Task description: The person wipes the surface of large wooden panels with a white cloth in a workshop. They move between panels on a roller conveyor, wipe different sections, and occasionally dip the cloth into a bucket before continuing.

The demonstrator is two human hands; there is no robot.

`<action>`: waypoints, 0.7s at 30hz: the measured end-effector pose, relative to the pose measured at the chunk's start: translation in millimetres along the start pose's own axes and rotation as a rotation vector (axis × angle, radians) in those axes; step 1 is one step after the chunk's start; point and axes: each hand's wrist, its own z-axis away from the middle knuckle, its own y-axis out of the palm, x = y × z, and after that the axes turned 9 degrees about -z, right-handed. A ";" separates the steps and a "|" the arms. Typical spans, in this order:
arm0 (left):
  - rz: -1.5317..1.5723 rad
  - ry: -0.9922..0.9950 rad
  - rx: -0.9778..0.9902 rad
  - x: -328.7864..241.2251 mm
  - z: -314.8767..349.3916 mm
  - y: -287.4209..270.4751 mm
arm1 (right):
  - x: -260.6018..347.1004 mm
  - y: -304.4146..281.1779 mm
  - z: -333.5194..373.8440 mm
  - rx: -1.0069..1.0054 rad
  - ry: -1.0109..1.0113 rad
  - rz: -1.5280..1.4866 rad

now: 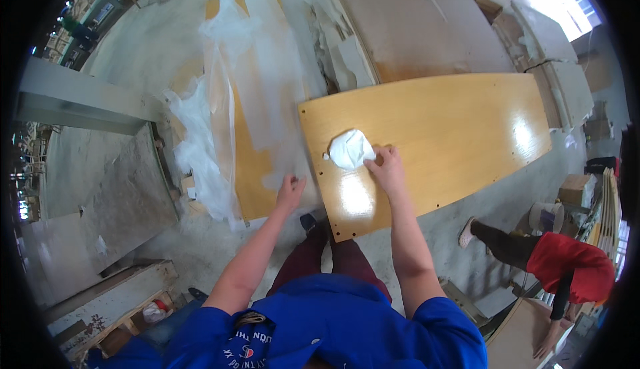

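A glossy yellow-brown wooden panel (pixel 440 136) with small holes along its edges lies in front of me. On its left part rests a rumpled white cloth (pixel 351 149), roughly round. My right hand (pixel 387 166) pinches the cloth's right edge between thumb and fingers. My left hand (pixel 291 192) hangs just left of the panel, beside translucent wrapping film; its fingers are curled together and nothing shows in them. Under the film (pixel 260 69) lie more yellow-brown panels (pixel 252 169).
A large brown board (pixel 413 22) lies beyond the panel. At the right, a person in red (pixel 567 262) bends over a board (pixel 527 329). A grey beam (pixel 87 96) and a dark sheet (pixel 127 189) are at the left. Boxes (pixel 577 190) stand at the far right.
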 end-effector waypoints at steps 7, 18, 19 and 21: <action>-0.295 -0.107 0.305 82.4 110.1 -61.4 | -2.5 9.3 16.8 -0.053 0.102 -1.027; 0.029 -0.495 -0.155 119.3 181.5 -115.6 | 38.3 -119.6 45.2 0.123 0.022 -1.801; 0.001 -0.524 -0.132 116.4 183.1 -105.8 | 37.4 -118.6 47.9 0.239 0.012 -1.894; -0.031 -0.562 -0.105 115.3 189.6 -81.8 | 39.6 -108.8 50.6 0.131 0.210 -1.899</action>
